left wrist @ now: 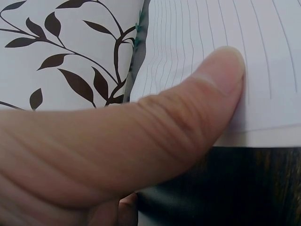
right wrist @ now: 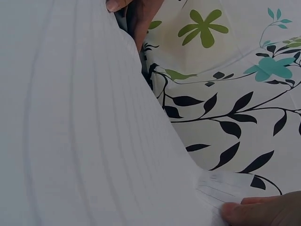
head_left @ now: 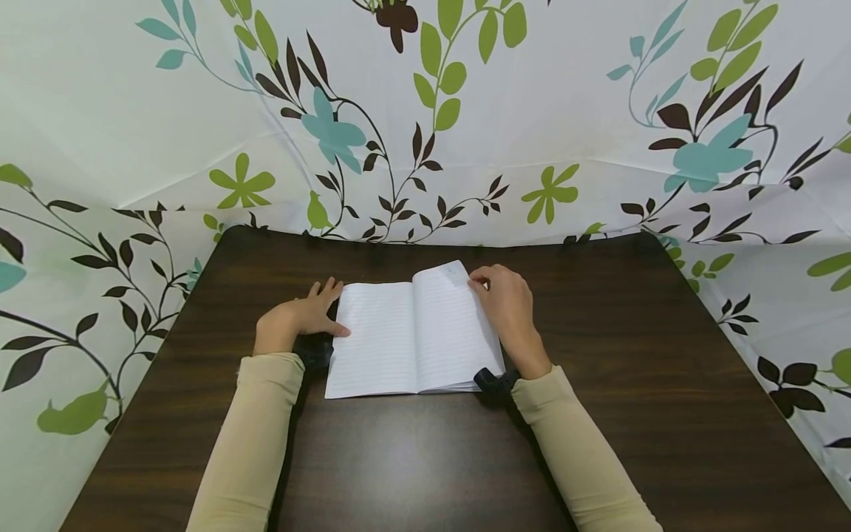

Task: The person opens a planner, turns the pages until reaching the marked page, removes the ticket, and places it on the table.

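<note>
Left hand (head_left: 301,316): fingers are spread wide, thumb rested on a lined notebook's (head_left: 379,340) left side. Notebook: laid open on the desk (head_left: 399,469), toward its far edge. Right hand (head_left: 508,303): right page's (head_left: 452,332) upper outer corner is pinched.

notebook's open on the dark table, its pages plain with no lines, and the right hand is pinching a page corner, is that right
Not quite: the pages are lined, not plain, as the left wrist view shows. The rest holds: the notebook lies open on the dark table, and the right hand pinches a page corner.
</note>
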Available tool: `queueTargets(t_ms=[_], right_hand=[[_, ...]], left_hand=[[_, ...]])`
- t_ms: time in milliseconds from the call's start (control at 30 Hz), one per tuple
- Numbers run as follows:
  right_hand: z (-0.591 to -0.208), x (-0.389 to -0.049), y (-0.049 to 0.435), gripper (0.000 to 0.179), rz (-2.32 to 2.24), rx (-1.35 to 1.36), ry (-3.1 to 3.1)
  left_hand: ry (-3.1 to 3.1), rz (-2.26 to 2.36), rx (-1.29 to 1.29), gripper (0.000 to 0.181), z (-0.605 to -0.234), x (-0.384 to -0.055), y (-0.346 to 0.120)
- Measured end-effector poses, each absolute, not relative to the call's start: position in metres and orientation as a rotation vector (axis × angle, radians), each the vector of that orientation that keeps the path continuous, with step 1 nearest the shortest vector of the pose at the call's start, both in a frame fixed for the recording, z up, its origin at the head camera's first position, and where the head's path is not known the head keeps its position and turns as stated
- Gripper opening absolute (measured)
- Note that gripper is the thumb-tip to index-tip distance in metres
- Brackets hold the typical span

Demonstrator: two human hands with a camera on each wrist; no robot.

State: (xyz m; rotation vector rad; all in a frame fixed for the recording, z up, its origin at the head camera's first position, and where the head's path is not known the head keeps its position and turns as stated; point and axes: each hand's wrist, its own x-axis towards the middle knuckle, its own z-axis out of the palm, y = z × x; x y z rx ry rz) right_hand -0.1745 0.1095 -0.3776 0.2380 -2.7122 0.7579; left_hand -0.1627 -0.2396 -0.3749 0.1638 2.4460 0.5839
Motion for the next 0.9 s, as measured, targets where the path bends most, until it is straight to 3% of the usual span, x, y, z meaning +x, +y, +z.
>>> queueTargets(t_ms=[267,467,900], right_hand=[[-0.369,-0.173,0.106,0.008,0.728,0.237,-2.743],[-0.362,-0.172,0.111,0.011,1.035,0.205,-2.897],[-0.365,-0.178,0.114,0.055,1.785,0.171,-2.924]], left_hand=[[2.438,0.587,0.163,0.109,-0.377,-0.164,-0.239],[2.436,0.586,0.159,0.109,-0.376,-0.164,-0.24],[2.436,0.581,0.181,0.108,-0.377,-0.165,-0.24]])
